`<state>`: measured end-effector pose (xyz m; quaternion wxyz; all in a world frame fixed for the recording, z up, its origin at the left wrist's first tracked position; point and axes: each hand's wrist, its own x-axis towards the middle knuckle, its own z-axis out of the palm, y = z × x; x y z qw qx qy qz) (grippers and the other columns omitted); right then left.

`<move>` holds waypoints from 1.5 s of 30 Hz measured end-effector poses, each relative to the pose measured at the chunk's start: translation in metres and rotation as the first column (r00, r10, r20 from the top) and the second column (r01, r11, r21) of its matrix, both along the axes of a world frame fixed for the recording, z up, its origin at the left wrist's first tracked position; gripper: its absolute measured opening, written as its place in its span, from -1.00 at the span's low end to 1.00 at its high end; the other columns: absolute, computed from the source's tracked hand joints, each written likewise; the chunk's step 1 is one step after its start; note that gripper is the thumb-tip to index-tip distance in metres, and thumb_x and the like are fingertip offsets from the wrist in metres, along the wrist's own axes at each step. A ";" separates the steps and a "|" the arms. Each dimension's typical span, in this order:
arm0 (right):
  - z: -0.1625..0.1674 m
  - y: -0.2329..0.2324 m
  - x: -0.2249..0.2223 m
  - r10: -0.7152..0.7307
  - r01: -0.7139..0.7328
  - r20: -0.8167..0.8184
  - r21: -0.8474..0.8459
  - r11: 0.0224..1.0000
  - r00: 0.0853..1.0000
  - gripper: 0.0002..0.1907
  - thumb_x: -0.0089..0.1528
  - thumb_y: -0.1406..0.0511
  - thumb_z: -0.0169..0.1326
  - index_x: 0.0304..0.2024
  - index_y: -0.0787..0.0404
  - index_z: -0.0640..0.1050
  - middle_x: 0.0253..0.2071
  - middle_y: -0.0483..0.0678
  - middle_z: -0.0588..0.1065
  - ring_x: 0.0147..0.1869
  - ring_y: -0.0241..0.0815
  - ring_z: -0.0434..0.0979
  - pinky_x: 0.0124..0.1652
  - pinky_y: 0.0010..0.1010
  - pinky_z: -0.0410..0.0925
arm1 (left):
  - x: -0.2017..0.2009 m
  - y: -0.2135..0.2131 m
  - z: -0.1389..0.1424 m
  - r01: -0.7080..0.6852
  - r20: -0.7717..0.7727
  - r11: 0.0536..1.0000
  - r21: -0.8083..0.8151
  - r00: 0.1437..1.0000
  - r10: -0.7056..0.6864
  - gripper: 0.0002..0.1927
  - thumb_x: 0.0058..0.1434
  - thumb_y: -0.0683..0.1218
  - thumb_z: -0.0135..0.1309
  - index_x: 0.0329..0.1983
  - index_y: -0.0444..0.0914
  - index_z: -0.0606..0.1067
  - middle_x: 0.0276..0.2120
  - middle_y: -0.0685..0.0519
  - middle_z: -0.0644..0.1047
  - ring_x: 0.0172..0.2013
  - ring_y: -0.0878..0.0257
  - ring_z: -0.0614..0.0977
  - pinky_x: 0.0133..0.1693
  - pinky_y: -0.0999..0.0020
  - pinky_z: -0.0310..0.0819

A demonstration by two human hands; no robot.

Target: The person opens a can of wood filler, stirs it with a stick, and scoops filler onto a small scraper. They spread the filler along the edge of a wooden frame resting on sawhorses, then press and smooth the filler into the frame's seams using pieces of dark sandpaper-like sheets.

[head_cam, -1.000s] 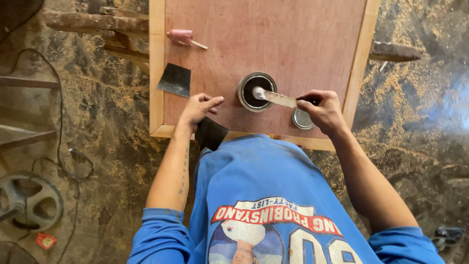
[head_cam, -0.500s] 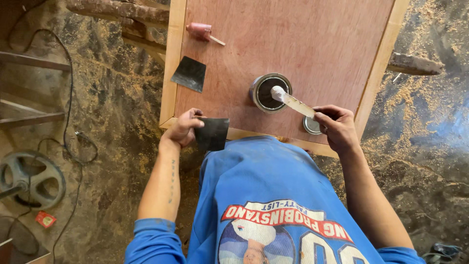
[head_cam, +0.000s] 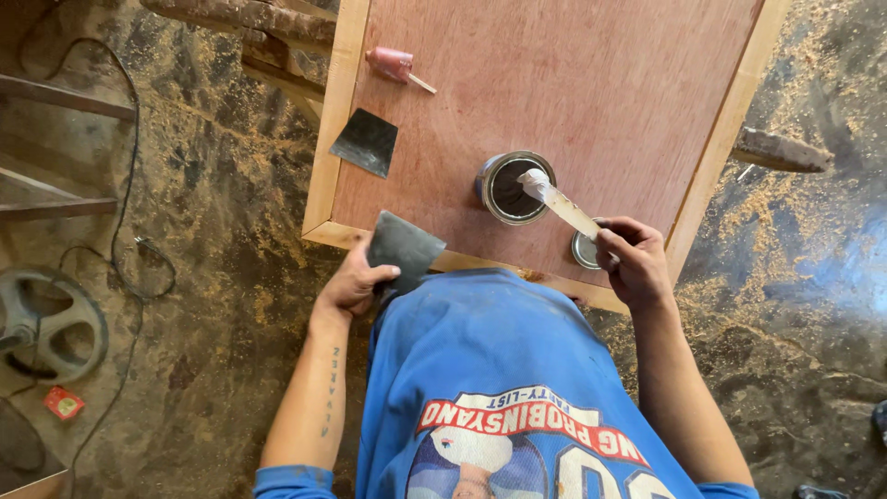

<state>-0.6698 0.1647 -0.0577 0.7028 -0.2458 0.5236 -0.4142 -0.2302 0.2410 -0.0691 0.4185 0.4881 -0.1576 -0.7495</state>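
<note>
My left hand (head_cam: 356, 285) grips a dark flat scraper blade (head_cam: 403, 249) at the near edge of a reddish plywood panel (head_cam: 591, 83) with a pale wooden frame. In my right hand (head_cam: 633, 259) is a putty knife (head_cam: 559, 201) whose pale tip rests in an open round can (head_cam: 514, 188) of dark paste. The can's metal lid (head_cam: 586, 249) lies by my right hand, partly hidden under it. A second dark scraper blade (head_cam: 367, 141) lies flat on the panel near its left edge.
A pink-handled tool (head_cam: 397, 66) lies at the panel's far left. Rough wooden beams (head_cam: 249, 23) support the panel. The floor carries sawdust, a black cable (head_cam: 125, 185), a metal wheel (head_cam: 46, 323) and a small red packet (head_cam: 63, 403). My blue shirt fills the bottom centre.
My left hand has left the panel surface, taken up the dark blade and drawn it to the near edge. The view has shifted so the panel sits further right. The right hand keeps the knife in the can.
</note>
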 end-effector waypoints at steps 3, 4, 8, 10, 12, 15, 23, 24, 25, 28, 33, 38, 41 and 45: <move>0.002 0.001 -0.003 -0.045 0.042 0.103 0.033 0.999 0.994 -0.81 0.26 0.47 0.14 -0.07 0.46 0.56 -0.40 -0.04 0.47 -0.47 -0.34 0.34 -0.49 -0.57 0.17 | 0.002 -0.022 0.015 0.072 0.370 0.997 0.002 0.927 -0.068 -0.39 -0.05 -0.29 0.22 0.12 -0.31 0.34 -0.09 0.01 0.55 -0.08 0.25 0.63 -0.01 0.28 0.57; 0.003 0.001 -0.004 -0.051 0.047 0.125 0.039 0.998 0.991 -0.80 0.26 0.48 0.14 -0.07 0.47 0.56 -0.41 -0.03 0.45 -0.46 -0.33 0.33 -0.48 -0.57 0.17 | 0.002 -0.031 0.020 0.121 0.516 0.992 -0.026 0.852 -0.091 -0.41 -0.05 -0.28 0.23 0.10 -0.32 0.36 -0.12 0.02 0.56 -0.11 0.27 0.62 -0.04 0.30 0.56; 0.006 0.000 -0.006 -0.062 0.059 0.168 0.023 0.998 0.984 -0.84 0.26 0.49 0.14 -0.10 0.44 0.54 -0.43 -0.02 0.42 -0.45 -0.31 0.31 -0.45 -0.53 0.16 | -0.003 -0.061 0.036 0.104 0.625 0.993 0.051 0.772 -0.113 -0.68 0.08 -0.25 0.13 -0.06 -0.36 0.48 -0.31 -0.01 0.55 -0.36 0.20 0.60 -0.33 0.23 0.57; 0.007 -0.002 -0.008 -0.051 0.050 0.167 0.005 0.999 0.985 -0.84 0.26 0.49 0.14 -0.11 0.44 0.54 -0.45 -0.02 0.42 -0.46 -0.30 0.31 -0.45 -0.51 0.17 | -0.014 -0.077 0.033 -0.027 0.472 0.979 -0.200 0.873 0.121 -0.76 0.13 -0.27 0.12 -0.11 -0.38 0.51 -0.30 0.04 0.57 -0.31 0.29 0.58 -0.26 0.35 0.55; 0.009 -0.002 -0.009 -0.044 0.046 0.167 -0.011 0.999 0.985 -0.84 0.26 0.49 0.14 -0.11 0.44 0.54 -0.45 -0.01 0.42 -0.47 -0.30 0.31 -0.46 -0.50 0.17 | -0.025 -0.089 0.023 -0.175 0.276 0.935 -0.309 0.924 0.264 -0.80 0.18 -0.28 0.09 -0.12 -0.39 0.53 -0.27 0.06 0.58 -0.28 0.33 0.57 -0.21 0.41 0.54; 0.015 -0.001 -0.011 -0.029 0.037 0.168 -0.044 0.998 0.985 -0.84 0.27 0.48 0.13 -0.10 0.44 0.53 -0.44 0.00 0.44 -0.48 -0.30 0.30 -0.45 -0.50 0.16 | -0.042 -0.104 0.003 -0.313 0.063 0.906 -0.286 0.937 0.343 -0.78 0.22 -0.28 0.01 -0.08 -0.38 0.52 -0.21 0.07 0.58 -0.23 0.34 0.58 -0.14 0.43 0.54; 0.050 0.005 -0.005 0.016 0.038 0.327 -0.158 0.987 0.945 -0.82 0.30 0.47 0.11 -0.05 0.45 0.57 -0.38 0.07 0.49 -0.48 -0.35 0.26 -0.43 -0.52 0.15 | -0.076 -0.128 -0.022 -0.229 -0.039 0.952 -0.202 0.973 0.226 -0.73 0.23 -0.22 -0.12 -0.05 -0.36 0.48 -0.23 0.03 0.58 -0.24 0.30 0.59 -0.17 0.37 0.56; 0.057 0.005 -0.004 0.026 0.038 0.339 -0.181 0.983 0.940 -0.81 0.31 0.48 0.11 -0.04 0.46 0.57 -0.36 0.08 0.50 -0.47 -0.34 0.26 -0.43 -0.52 0.15 | -0.079 -0.130 -0.021 -0.210 -0.054 0.959 -0.192 0.978 0.203 -0.72 0.22 -0.22 -0.13 -0.04 -0.36 0.48 -0.23 0.03 0.58 -0.25 0.29 0.59 -0.18 0.37 0.56; 0.064 0.005 -0.003 0.035 0.039 0.352 -0.202 0.979 0.935 -0.81 0.31 0.49 0.11 -0.02 0.46 0.57 -0.34 0.09 0.50 -0.47 -0.34 0.27 -0.42 -0.52 0.15 | -0.082 -0.132 -0.019 -0.190 -0.068 0.965 -0.181 0.981 0.180 -0.70 0.21 -0.21 -0.13 -0.03 -0.35 0.48 -0.24 0.03 0.58 -0.26 0.29 0.59 -0.19 0.36 0.57; 0.087 0.005 0.001 0.043 0.050 0.370 -0.240 0.970 0.928 -0.81 0.30 0.50 0.11 -0.03 0.46 0.57 -0.24 0.14 0.51 -0.44 -0.34 0.28 -0.42 -0.54 0.15 | -0.091 -0.137 -0.009 -0.142 -0.081 0.969 -0.201 0.988 0.128 -0.69 0.20 -0.21 -0.15 -0.05 -0.36 0.50 -0.25 0.04 0.58 -0.26 0.29 0.59 -0.19 0.38 0.55; 0.114 0.004 0.011 0.099 0.029 0.422 -0.286 0.958 0.901 -0.80 0.31 0.51 0.12 -0.01 0.50 0.57 -0.27 0.16 0.49 -0.41 -0.33 0.30 -0.38 -0.52 0.17 | -0.106 -0.142 0.021 -0.052 -0.049 0.967 -0.249 0.998 0.041 -0.71 0.21 -0.19 -0.15 -0.15 -0.39 0.55 -0.32 0.05 0.59 -0.32 0.30 0.57 -0.24 0.40 0.52; 0.124 0.001 0.015 0.126 0.004 0.415 -0.299 0.954 0.901 -0.81 0.31 0.52 0.13 -0.03 0.51 0.57 -0.30 0.16 0.49 -0.39 -0.34 0.31 -0.36 -0.54 0.19 | -0.115 -0.139 0.059 0.013 -0.066 0.928 -0.372 0.997 -0.041 -0.73 0.28 -0.19 -0.14 -0.17 -0.44 0.54 -0.33 0.04 0.56 -0.33 0.34 0.50 -0.26 0.41 0.46; 0.126 0.000 0.016 0.104 -0.003 0.357 -0.273 0.962 0.928 -0.80 0.28 0.52 0.13 -0.04 0.51 0.57 -0.28 0.15 0.49 -0.40 -0.35 0.30 -0.37 -0.55 0.19 | -0.116 -0.138 0.081 0.052 -0.063 0.909 -0.413 0.994 -0.085 -0.71 0.27 -0.19 -0.15 -0.14 -0.46 0.54 -0.31 0.03 0.58 -0.30 0.35 0.53 -0.22 0.43 0.47; 0.126 -0.002 0.017 0.129 -0.041 0.304 -0.281 0.959 0.944 -0.82 0.29 0.53 0.14 -0.05 0.51 0.58 -0.27 0.10 0.47 -0.40 -0.34 0.30 -0.37 -0.53 0.18 | -0.120 -0.138 0.103 0.051 -0.046 0.880 -0.472 0.996 -0.083 -0.70 0.26 -0.19 -0.14 -0.12 -0.45 0.54 -0.30 0.04 0.59 -0.29 0.36 0.54 -0.19 0.43 0.49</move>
